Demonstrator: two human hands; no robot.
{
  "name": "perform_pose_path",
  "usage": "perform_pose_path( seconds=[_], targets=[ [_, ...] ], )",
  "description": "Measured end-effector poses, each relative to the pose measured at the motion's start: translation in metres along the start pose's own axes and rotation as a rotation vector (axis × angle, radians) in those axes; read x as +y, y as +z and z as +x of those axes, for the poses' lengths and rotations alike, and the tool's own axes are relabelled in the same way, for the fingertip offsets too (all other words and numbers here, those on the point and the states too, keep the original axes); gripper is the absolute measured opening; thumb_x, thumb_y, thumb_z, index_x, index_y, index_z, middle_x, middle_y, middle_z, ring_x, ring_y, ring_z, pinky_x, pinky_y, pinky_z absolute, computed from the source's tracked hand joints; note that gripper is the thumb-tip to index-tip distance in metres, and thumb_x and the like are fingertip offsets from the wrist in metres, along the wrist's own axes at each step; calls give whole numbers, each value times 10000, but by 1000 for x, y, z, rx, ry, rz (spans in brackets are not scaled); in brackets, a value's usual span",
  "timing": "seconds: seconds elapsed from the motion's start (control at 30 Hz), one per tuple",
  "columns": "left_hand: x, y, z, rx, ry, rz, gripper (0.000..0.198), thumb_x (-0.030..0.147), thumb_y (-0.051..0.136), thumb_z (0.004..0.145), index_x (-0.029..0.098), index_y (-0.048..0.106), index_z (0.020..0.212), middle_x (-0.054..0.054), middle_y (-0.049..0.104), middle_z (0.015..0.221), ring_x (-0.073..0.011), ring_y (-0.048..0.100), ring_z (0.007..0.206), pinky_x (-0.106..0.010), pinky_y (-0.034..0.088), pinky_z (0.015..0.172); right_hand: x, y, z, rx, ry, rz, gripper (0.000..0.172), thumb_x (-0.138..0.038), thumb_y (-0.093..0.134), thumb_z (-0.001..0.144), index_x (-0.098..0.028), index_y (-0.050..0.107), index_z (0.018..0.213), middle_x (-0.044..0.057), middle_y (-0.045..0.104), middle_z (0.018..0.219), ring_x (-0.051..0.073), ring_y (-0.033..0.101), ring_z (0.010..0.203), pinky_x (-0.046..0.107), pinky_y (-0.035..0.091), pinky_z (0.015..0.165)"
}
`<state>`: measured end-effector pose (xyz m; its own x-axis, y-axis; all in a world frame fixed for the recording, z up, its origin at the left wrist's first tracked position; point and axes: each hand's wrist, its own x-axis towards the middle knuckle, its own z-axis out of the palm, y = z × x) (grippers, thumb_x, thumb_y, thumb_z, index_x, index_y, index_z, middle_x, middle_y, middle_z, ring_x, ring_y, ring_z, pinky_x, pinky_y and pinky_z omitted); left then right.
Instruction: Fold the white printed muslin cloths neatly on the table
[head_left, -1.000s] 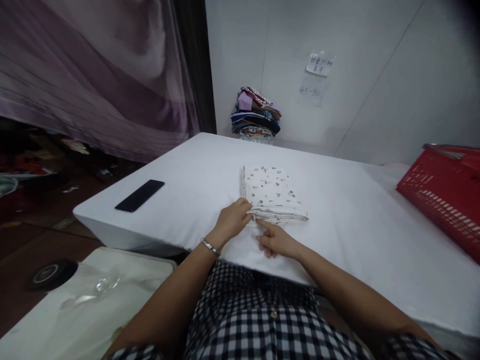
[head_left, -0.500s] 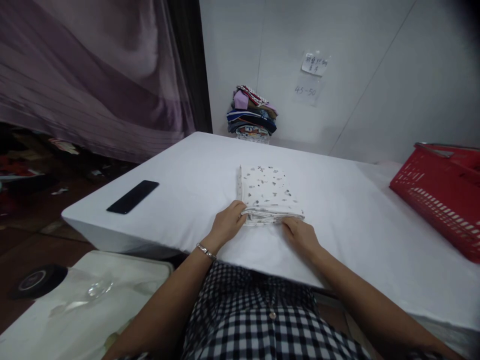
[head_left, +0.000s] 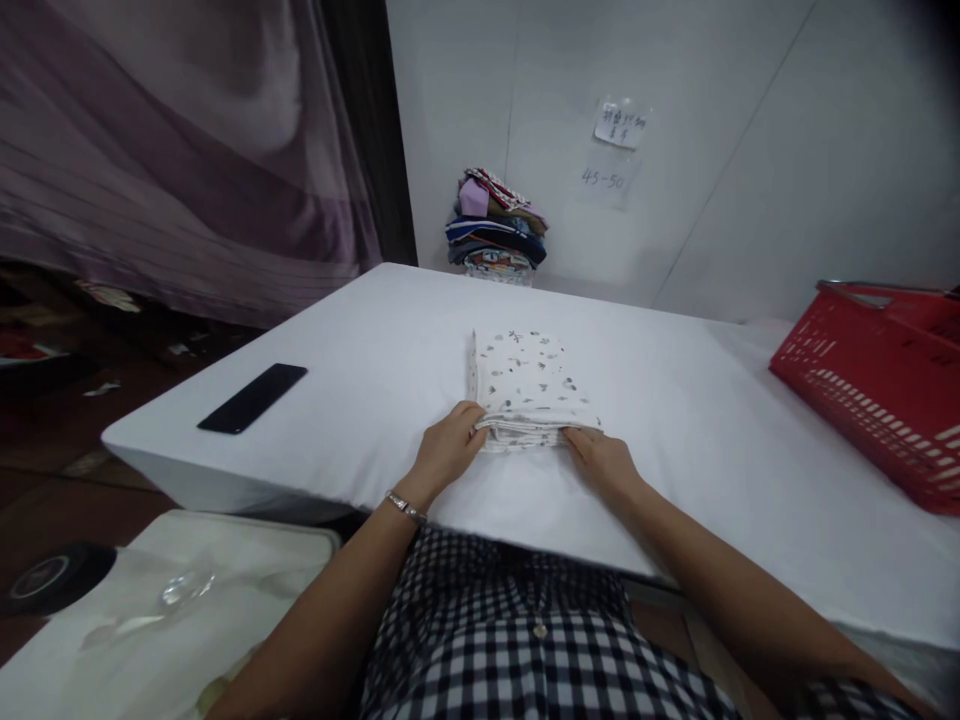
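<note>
A white cloth with small dark printed motifs lies folded in several layers on the white-covered table. At its near left corner my left hand is closed, the layered edge between thumb and fingers. My right hand pinches the near edge toward the right corner, its fingertips partly hidden by the cloth. What kind of cloth article it is, I cannot tell. A bracelet circles my left wrist.
A black flat slab, perhaps a phone, lies at the table's left. The red basket stands at the right. Folded clothes are stacked against the back wall, near a paper sign. Left of me is a white surface below table height.
Both hands keep their hold on the near edge of the folded cloth. The whole view has shifted slightly; the cloth itself looks unchanged.
</note>
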<state>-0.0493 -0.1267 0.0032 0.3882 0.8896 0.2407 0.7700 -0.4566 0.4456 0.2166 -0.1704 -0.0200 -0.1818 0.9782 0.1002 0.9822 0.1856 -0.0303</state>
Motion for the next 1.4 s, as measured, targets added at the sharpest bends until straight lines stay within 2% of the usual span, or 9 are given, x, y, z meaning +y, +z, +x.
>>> perform_pose_path(
  seconds=[0.13, 0.3, 0.5, 0.6, 0.7, 0.8, 0.9, 1.03, 1.4],
  targets=[
    [2, -2, 0, -2, -8, -8, 177, 279, 436, 873, 255, 527, 1022, 29, 561, 1135, -119, 585, 811, -249, 428, 654, 6, 2, -1, 21, -13, 37, 346, -271, 320, 943, -226, 603, 1136, 74, 626, 1159, 193, 586, 985, 280, 442, 770],
    [4, -5, 1, -4, -21, -8, 174, 280, 435, 870, 257, 533, 1013, 27, 564, 1133, -121, 588, 808, -248, 426, 645, 8, 4, -3, 23, -74, 125, 378, -264, 355, 916, -249, 565, 1230, 64, 628, 1156, 206, 608, 956, 290, 456, 771],
    [4, -4, 3, 11, -26, 7, 181, 294, 439, 870, 260, 533, 1021, 28, 567, 1129, -119, 585, 809, -246, 425, 644, -29, 2, 4, -133, -221, 176, 503, -229, 393, 877, -268, 398, 1378, 70, 671, 1060, 211, 621, 881, 313, 446, 795],
    [4, -4, 3, 13, -13, 16, 185, 288, 439, 870, 261, 534, 1026, 27, 566, 1130, -117, 585, 816, -242, 427, 642, -51, -1, 14, -163, -221, 145, 554, -218, 375, 872, -228, 313, 1423, 103, 693, 942, 226, 629, 798, 331, 446, 756],
    [4, -5, 3, 17, -9, 23, 188, 290, 439, 871, 266, 533, 1031, 32, 571, 1120, -118, 586, 816, -242, 429, 637, -56, -3, 22, -171, -175, 104, 591, -170, 383, 836, -163, 302, 1421, 146, 694, 893, 257, 635, 791, 348, 445, 723],
    [4, -7, 2, 20, -29, 35, 191, 298, 433, 873, 269, 539, 1030, 31, 571, 1133, -122, 588, 826, -245, 429, 631, -36, -4, 18, -208, -41, 25, 553, -140, 401, 808, -116, 384, 1360, 174, 690, 870, 269, 642, 795, 347, 442, 699],
    [2, -4, 0, 7, -42, 44, 189, 304, 436, 874, 269, 553, 1017, 26, 566, 1149, -127, 589, 843, -251, 437, 638, 0, -8, 3, -251, 109, -61, 504, -140, 404, 814, -115, 421, 1316, 169, 688, 838, 256, 649, 740, 329, 435, 654],
    [0, 7, -4, -23, -19, 47, 192, 320, 439, 878, 275, 554, 1025, 24, 556, 1180, -136, 591, 862, -261, 448, 647, 36, -12, -20, -233, 142, -162, 466, -173, 351, 863, -184, 408, 1325, 119, 691, 853, 222, 646, 718, 290, 410, 625],
    [5, 16, -13, 19, 29, 75, 258, 284, 414, 900, 263, 516, 1136, -1, 504, 1270, -155, 571, 1009, -269, 484, 731, 47, -13, -21, -235, 49, -129, 436, -243, 320, 898, -188, 435, 1315, 108, 694, 934, 210, 644, 788, 275, 397, 655]
  ],
)
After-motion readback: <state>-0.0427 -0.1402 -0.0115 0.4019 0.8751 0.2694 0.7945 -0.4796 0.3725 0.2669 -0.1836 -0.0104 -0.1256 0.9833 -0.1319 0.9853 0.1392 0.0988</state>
